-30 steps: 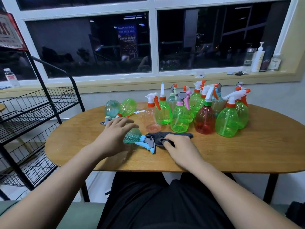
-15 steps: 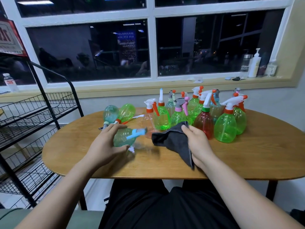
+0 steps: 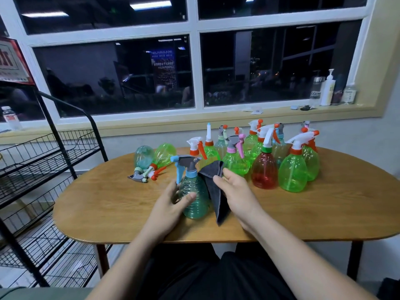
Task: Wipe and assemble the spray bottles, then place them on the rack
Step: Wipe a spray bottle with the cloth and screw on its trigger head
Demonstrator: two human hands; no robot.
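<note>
grip: left hand (image 3: 171, 204) wraps the teal spray bottle (image 3: 194, 198), held upright over the table's (image 3: 108, 202) near side | right hand (image 3: 236, 191) pinches the grey cloth (image 3: 214, 191) just beside it | step: wiping (trigger head looks fitted) | next: rub the body all round, then rack (image 3: 43, 159) at left

Oval wooden table (image 3: 324, 213), nothing fancy. Back right there's a tight bunch of upright spray bottles (image 3: 234, 164), mostly green, with one red bottle (image 3: 264, 172) at the front of the pack. Back left, a teal bottle (image 3: 143, 156) and a green bottle (image 3: 166, 150) lie on their sides, side by side, trigger heads toward the near edge.
</note>
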